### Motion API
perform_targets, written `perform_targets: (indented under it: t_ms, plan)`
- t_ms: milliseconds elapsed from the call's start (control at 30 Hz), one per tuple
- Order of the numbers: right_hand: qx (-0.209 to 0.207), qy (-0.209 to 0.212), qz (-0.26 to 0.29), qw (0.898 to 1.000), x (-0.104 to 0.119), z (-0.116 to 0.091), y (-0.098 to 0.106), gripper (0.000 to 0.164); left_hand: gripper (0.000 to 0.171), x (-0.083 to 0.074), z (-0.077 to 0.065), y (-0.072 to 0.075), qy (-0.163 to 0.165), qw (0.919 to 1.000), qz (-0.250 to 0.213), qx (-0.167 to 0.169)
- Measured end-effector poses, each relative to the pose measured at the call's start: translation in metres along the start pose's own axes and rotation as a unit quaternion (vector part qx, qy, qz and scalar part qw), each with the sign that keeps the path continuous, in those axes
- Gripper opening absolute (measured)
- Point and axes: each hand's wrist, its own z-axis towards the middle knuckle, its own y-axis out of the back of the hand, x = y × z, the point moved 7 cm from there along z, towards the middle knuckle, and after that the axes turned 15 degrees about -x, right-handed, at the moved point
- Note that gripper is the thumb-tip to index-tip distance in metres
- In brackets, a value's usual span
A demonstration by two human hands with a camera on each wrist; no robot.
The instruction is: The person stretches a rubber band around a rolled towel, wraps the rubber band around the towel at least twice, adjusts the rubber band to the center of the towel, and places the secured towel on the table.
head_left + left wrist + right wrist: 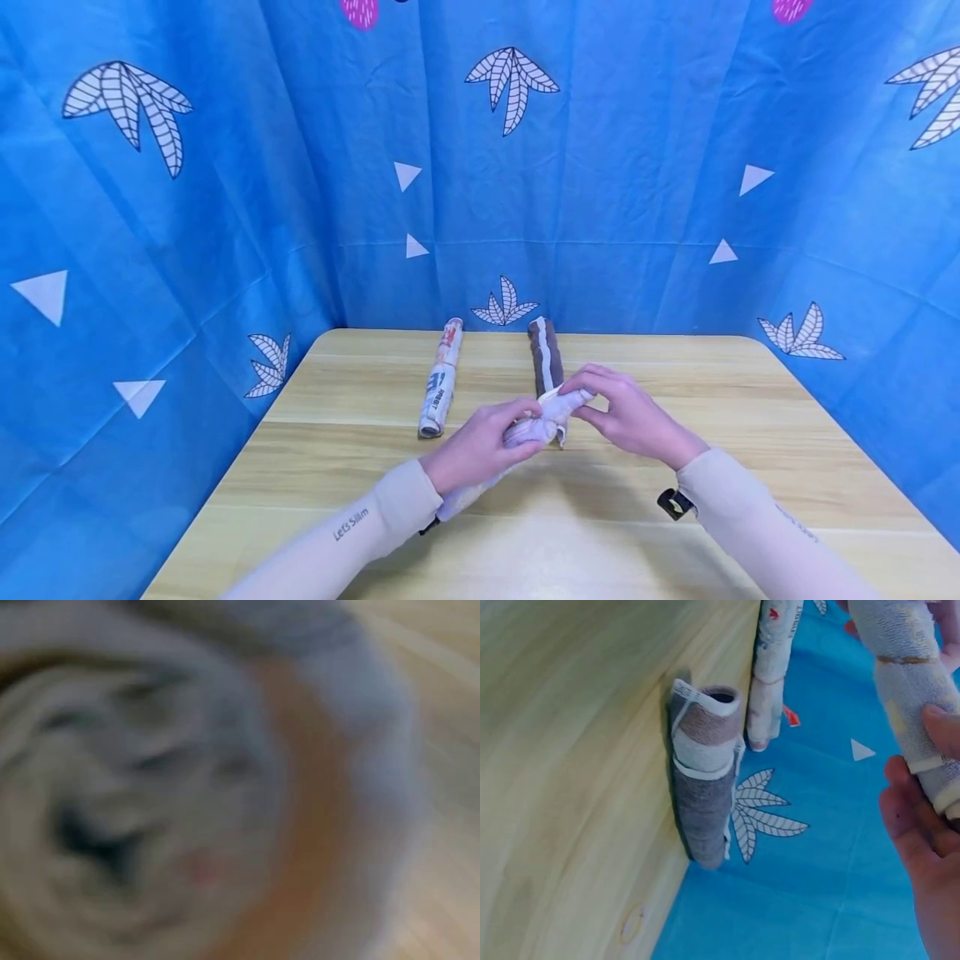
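Note:
Both hands hold a pale, light-coloured rolled towel (528, 432) above the table. A thin brown band (907, 659) circles the roll in the right wrist view. My left hand (483, 442) grips the roll around its middle, thumb and fingers curled on it. Thumb and fingers of my right hand (626, 412) pinch the far end, where a white edge of cloth shows. Blurred in the left wrist view, the near end of the towel (150, 795) fills much of the picture with its coiled layers.
A brown-and-white rolled towel (546, 358) lies at the back of the wooden table (322, 458), partly behind the held roll. Left of it lies a white rolled towel (441, 379) with printed letters. A blue patterned curtain (637, 167) surrounds the table's back and sides.

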Motion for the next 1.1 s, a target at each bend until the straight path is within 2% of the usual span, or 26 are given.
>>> perform_targets:
  t_ms: [133, 333, 433, 567, 667, 733, 900, 1000, 1100]
  plan:
    - [-0.008, 0.006, -0.022, 1.0, -0.001, -0.004, -0.003, 0.033, 0.024, -0.007, 0.0, -0.003, -0.014, 0.9983, 0.056, -0.006]
    - [-0.008, -0.01, -0.028, 1.0, -0.004, -0.006, -0.002, 0.03, 0.011, -0.014, 0.001, -0.01, -0.028, 0.9957, 0.087, -0.012]
    - [-0.004, -0.039, -0.005, 0.999, -0.009, -0.006, 0.001, 0.027, 0.01, -0.018, 0.0, -0.01, -0.064, 0.9923, 0.105, -0.014]
    - [-0.004, -0.096, 0.02, 0.995, -0.021, -0.007, 0.006, 0.021, 0.011, -0.02, -0.006, -0.003, -0.126, 0.9832, 0.131, -0.022]
    - [-0.004, -0.149, 0.029, 0.988, -0.031, -0.01, 0.008, 0.018, 0.008, -0.016, -0.008, 0.004, -0.135, 0.9807, 0.137, -0.035]
    - [0.0, -0.183, 0.038, 0.982, -0.036, -0.012, 0.007, 0.018, 0.008, -0.011, -0.007, 0.006, -0.111, 0.9849, 0.128, -0.035]
    - [0.021, -0.217, 0.065, 0.974, -0.038, -0.014, 0.001, 0.026, 0.024, 0.0, -0.003, -0.002, -0.001, 0.9979, 0.065, -0.004]
    - [0.025, -0.199, 0.072, 0.977, -0.035, -0.014, -0.001, 0.03, 0.023, 0.009, -0.002, -0.005, 0.062, 0.9981, 0.003, 0.0]
    - [0.023, -0.152, 0.068, 0.986, -0.028, -0.014, 0.0, 0.042, 0.022, 0.019, 0.0, -0.005, 0.116, 0.9897, -0.084, 0.0]
